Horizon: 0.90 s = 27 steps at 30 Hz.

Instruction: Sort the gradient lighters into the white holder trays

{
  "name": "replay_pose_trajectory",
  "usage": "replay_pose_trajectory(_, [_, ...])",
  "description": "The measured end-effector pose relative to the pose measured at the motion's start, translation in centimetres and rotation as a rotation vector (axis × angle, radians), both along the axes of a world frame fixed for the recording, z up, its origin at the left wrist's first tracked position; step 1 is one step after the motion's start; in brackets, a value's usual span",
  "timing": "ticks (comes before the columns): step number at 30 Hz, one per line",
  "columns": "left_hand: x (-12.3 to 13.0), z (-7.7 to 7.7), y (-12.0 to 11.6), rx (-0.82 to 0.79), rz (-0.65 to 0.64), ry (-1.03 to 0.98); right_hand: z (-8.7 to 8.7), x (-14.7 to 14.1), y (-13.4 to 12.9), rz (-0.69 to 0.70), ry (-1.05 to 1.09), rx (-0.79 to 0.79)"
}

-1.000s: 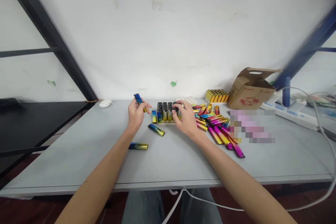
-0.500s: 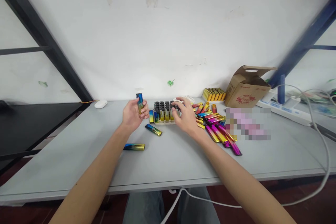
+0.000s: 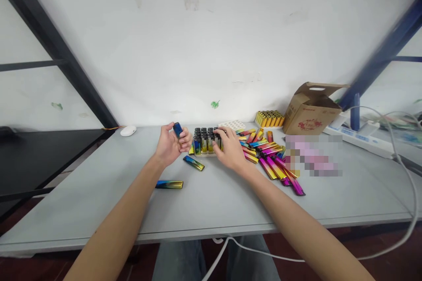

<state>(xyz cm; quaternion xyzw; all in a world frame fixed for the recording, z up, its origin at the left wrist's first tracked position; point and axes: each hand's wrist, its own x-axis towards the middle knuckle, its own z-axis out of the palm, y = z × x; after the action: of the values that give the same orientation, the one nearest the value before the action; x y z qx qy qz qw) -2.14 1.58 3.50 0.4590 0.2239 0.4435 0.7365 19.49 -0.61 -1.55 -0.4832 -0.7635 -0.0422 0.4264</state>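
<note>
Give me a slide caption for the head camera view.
Left hand holding a blue lighter, right hand at upright black-topped lighters, a colorful metallic pile alongside.

Small workshop, by the look: grey bench (image 3: 211, 204) against scuffed white wall (image 3: 158, 61), metal posts (image 3: 379, 52), power strip (image 3: 372, 145), open carton (image 3: 306, 119), lighters (image 3: 270, 167) in bulk, loose and racked, holed tray (image 3: 232, 124).

Low lane: bare tabletop (image 3: 214, 202) up front, centre. Right hand (image 3: 231, 149) going right at table level hits metallic pile (image 3: 271, 167); carton (image 3: 305, 116) behind. Loose lighter (image 3: 194, 163) fronts rack (image 3: 206, 155).
</note>
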Motion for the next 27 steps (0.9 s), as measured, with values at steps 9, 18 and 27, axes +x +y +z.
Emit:
replay_pose_trajectory(9, [0.29,-0.61,0.31,-0.004,0.039,0.136,-0.16,-0.24,-0.06,-0.002,-0.008,-0.011])
replay_pose_trajectory(18, [0.21,-0.71,0.38,-0.01,0.057,0.156,-0.31,-0.21,-0.03,0.008,0.006,-0.005])
replay_pose_trajectory(27, [0.28,-0.21,-0.43,-0.042,-0.112,0.027,-0.35,-0.22,0.03,0.016,-0.003,0.001])
